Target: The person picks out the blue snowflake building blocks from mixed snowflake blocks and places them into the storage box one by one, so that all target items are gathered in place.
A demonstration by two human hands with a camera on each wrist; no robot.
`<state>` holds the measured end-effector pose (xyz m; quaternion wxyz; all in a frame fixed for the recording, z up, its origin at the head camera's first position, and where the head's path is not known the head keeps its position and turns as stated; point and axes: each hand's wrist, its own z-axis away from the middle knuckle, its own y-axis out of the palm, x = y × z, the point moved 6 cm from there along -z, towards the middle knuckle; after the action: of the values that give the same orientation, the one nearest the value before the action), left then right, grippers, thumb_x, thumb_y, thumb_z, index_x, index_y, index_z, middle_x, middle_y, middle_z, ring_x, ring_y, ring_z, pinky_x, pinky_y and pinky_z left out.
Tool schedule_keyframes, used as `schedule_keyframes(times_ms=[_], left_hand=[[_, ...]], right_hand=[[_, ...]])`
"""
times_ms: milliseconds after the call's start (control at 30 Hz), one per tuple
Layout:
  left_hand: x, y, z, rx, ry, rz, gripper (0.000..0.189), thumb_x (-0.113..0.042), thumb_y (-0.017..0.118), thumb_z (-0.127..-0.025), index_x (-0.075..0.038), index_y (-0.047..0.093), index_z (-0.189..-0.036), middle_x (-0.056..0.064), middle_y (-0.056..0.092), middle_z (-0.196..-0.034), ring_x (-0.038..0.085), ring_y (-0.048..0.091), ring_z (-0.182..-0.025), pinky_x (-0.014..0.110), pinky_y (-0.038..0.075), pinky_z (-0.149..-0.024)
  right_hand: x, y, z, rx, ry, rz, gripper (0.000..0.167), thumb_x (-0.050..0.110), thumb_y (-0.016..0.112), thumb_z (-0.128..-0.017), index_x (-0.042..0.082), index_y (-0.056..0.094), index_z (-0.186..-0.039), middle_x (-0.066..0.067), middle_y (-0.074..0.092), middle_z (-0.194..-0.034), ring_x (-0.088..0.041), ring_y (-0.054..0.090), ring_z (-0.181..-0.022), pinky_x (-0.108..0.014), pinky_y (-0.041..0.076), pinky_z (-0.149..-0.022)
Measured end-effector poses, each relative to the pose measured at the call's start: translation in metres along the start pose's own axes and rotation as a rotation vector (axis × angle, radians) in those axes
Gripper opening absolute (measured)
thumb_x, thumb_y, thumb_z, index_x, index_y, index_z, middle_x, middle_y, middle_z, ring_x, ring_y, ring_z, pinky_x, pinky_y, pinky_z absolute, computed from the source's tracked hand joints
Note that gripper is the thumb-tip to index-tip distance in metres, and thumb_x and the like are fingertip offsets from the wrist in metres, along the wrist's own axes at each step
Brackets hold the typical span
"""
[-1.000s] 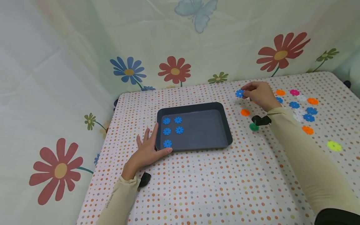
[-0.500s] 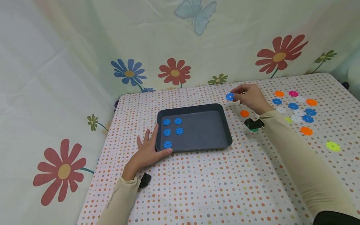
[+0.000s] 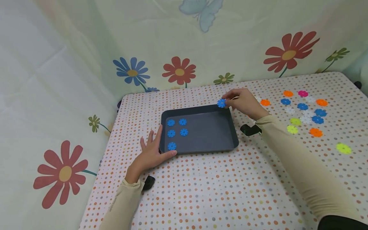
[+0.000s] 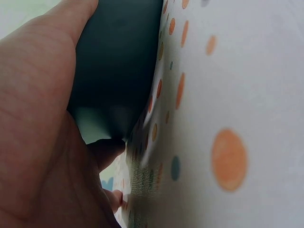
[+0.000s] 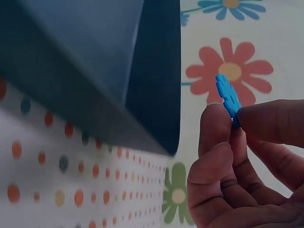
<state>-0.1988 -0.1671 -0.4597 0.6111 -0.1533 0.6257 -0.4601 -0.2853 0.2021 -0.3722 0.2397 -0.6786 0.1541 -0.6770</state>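
Observation:
My right hand [image 3: 243, 103] pinches a blue notched disc [image 3: 221, 103] between thumb and fingertips, over the far right corner of a dark grey tray [image 3: 210, 134]. Seen from the right wrist, the disc [image 5: 229, 99] is edge-on, beside and apart from the tray wall [image 5: 156, 80]. Several blue discs [image 3: 171, 133] lie flat in the tray's left part, in two columns. My left hand [image 3: 150, 155] rests with spread, straight fingers against the tray's near left corner. In the left wrist view, that hand [image 4: 42, 114] lies along the tray's dark outer side [image 4: 118, 52].
Right of the tray, loose discs lie scattered on the dotted tablecloth [image 3: 207, 188]: orange [image 3: 316, 132], blue [image 3: 302, 106], white [image 3: 306, 119], yellow [image 3: 343, 148] and one pink [image 3: 303, 93]. A flower-printed curtain [image 3: 244, 41] hangs behind the table's far edge.
My right hand has carried the blue disc leftward, from the cloth right of the tray to over its far right corner. My left hand has stayed at the tray.

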Motion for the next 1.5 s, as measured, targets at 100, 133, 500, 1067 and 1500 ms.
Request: schedule_keyframes(times_ms=[100,133,500,1067,1500], left_hand=[[0.000,0.001,0.000,0.010,-0.002,-0.003,0.121,-0.071,0.069,-0.093,-0.028,-0.010,-0.173,0.012,0.005,-0.179,0.030,-0.015,-0.163,0.065,-0.025,-0.118],[0.000,0.000,0.000,0.009,-0.004,-0.002,0.121,-0.071,0.069,-0.093,-0.028,-0.010,-0.173,0.012,0.005,-0.179,0.030,-0.015,-0.163,0.065,-0.025,-0.118],[-0.001,0.001,-0.002,0.012,0.001,0.007,0.122,-0.072,0.070,-0.092,-0.028,-0.010,-0.173,0.011,0.005,-0.179,0.030,-0.015,-0.163,0.064,-0.025,-0.118],[-0.002,-0.002,-0.002,0.013,-0.002,0.005,0.121,-0.074,0.068,-0.092,-0.027,-0.010,-0.173,0.011,0.008,-0.178,0.029,-0.015,-0.163,0.064,-0.024,-0.118],[0.000,-0.001,-0.003,0.004,-0.005,0.027,0.122,-0.079,0.065,-0.091,-0.028,-0.009,-0.173,0.009,0.009,-0.178,0.028,-0.013,-0.163,0.063,-0.024,-0.119]], right_hand=[[0.006,0.012,-0.001,0.033,-0.004,-0.008,0.027,0.006,0.063,-0.102,-0.002,0.074,-0.126,-0.018,0.069,-0.109,-0.040,0.063,-0.092,-0.041,0.055,-0.073],[0.009,0.015,-0.001,0.043,-0.004,-0.012,0.027,0.006,0.064,-0.102,-0.001,0.074,-0.125,-0.017,0.069,-0.109,-0.039,0.063,-0.092,-0.040,0.054,-0.072],[0.023,0.064,-0.002,0.255,-0.040,-0.033,0.021,0.002,0.065,-0.102,-0.006,0.074,-0.119,-0.017,0.074,-0.103,-0.040,0.069,-0.096,-0.044,0.057,-0.082],[0.039,0.121,0.002,0.445,-0.132,0.018,0.010,0.003,0.067,-0.102,-0.003,0.075,-0.100,-0.010,0.073,-0.084,-0.026,0.069,-0.078,-0.032,0.049,-0.067],[0.046,0.135,0.007,0.512,-0.163,0.057,0.007,0.002,0.070,-0.102,-0.001,0.076,-0.099,-0.008,0.074,-0.083,-0.027,0.071,-0.077,-0.032,0.051,-0.065]])
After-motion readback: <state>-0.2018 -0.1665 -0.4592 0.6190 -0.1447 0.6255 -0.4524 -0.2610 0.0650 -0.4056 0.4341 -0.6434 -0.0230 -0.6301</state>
